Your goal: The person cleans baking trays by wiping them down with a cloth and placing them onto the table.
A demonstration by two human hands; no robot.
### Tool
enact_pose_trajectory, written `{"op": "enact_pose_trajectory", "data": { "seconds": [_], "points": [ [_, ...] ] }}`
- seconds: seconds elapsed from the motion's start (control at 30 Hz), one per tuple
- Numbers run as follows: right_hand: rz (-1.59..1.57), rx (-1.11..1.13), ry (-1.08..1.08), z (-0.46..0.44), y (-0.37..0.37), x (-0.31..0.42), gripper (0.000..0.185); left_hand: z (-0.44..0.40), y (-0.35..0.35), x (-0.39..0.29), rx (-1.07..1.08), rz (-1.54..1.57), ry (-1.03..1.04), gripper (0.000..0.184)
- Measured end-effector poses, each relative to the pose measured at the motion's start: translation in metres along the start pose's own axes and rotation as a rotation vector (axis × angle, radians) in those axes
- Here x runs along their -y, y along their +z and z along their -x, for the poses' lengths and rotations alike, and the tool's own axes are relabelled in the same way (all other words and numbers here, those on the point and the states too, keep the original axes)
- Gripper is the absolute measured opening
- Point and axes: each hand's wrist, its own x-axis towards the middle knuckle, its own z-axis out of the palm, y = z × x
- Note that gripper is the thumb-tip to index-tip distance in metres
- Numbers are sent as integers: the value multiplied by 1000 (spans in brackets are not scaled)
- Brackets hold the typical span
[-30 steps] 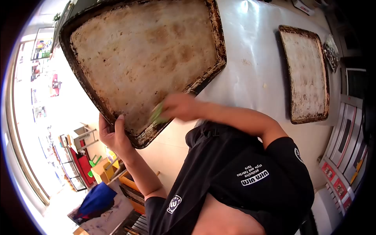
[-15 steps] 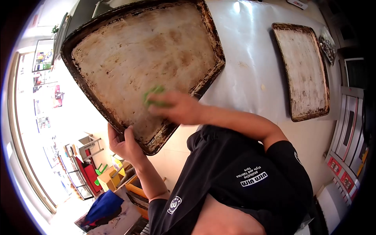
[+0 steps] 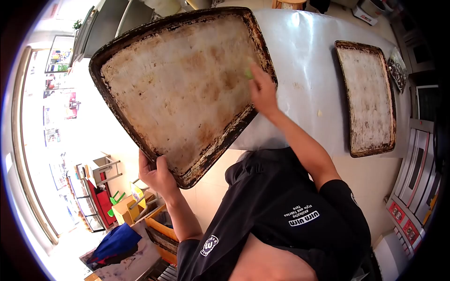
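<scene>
A large baking tray (image 3: 183,89), brown-stained with a dark, crusted rim, is held tilted in front of me. My left hand (image 3: 159,175) grips its lower left edge, thumb over the rim. Near the tray's right side my right hand (image 3: 263,91) is closed on a crumpled green scouring pad (image 3: 248,73), pressed to the inner surface. Fingers hide most of the pad, and the hand is slightly blurred.
A metal-topped table (image 3: 300,122) carries a second baking tray (image 3: 368,100) on the right, with a clear bag of dark bits (image 3: 397,70) beside it. A scale (image 3: 365,15) stands far right. Shelves and boxes (image 3: 126,210) are lower left, an oven (image 3: 415,159) right.
My right hand with the green scouring pad has moved up and right, from the tray's lower middle to its right side. The view has shifted slightly; my left hand keeps its grip.
</scene>
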Motion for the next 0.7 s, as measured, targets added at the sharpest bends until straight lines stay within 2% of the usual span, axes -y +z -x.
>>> {"op": "enact_pose_trajectory", "data": {
  "seconds": [0.1,0.17,0.27,0.33,0.37,0.4,0.43,0.47,0.5,0.53,0.63,0.67,0.7],
  "points": [
    [-163,182,-435,-9,7,136,54,4,-6,0,36,42,-10,48],
    [-238,351,-644,10,37,179,57,8,-1,-4,18,114,4,50],
    [-67,106,-707,9,54,149,56,12,-7,-15,55,25,-5,54],
    [63,55,-466,3,62,66,48,13,-12,-11,54,-24,-1,56],
    [26,131,-189,0,57,13,36,13,-13,-9,45,-47,6,57],
    [415,177,-40,-1,56,-47,21,13,-14,-7,45,-17,21,59],
    [175,-40,351,6,57,-80,21,14,-16,-3,51,-9,0,58],
    [-6,46,583,13,41,-106,27,14,-19,3,55,-2,-16,58],
    [36,-114,448,19,41,-118,35,11,-21,10,58,12,-20,57],
    [-36,-94,389,15,29,-95,42,10,-23,16,49,25,1,56],
    [-116,55,130,4,7,36,41,7,-21,16,37,41,-28,50],
    [-83,103,-223,9,9,68,50,6,-21,13,44,36,-58,49],
    [-259,194,-454,17,24,89,56,2,-18,8,56,40,-83,48]
  ]
}}
